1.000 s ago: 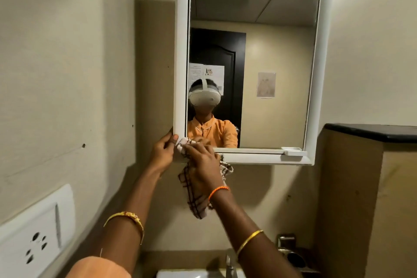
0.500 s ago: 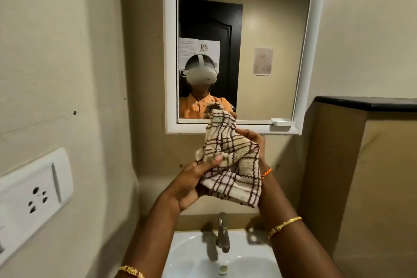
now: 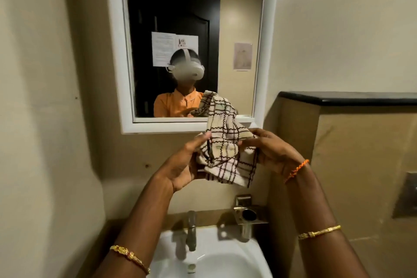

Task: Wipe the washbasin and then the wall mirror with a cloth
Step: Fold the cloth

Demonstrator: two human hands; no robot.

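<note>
- Cloth (image 3: pixel 225 146), cream with a dark brown check, is bunched in mid-air between both hands, in front of the lower right corner of the wall mirror (image 3: pixel 194 52) and above the washbasin (image 3: pixel 214 257).
- The left hand (image 3: pixel 187 165) pinches the cloth's left side with thumb and fingertips, palm turned up.
- The right hand (image 3: pixel 270 151) is closed on the cloth's right side; an orange thread band (image 3: pixel 296 170) circles that wrist.
- One end of the cloth stands up over the mirror's white frame (image 3: pixel 117 52); the other hangs below the hands.
- A metal tap (image 3: pixel 191 230) stands at the basin's back rim, with a steel holder (image 3: pixel 248 215) on the wall just to its right.
- Gold bangles sit on both forearms.
</note>
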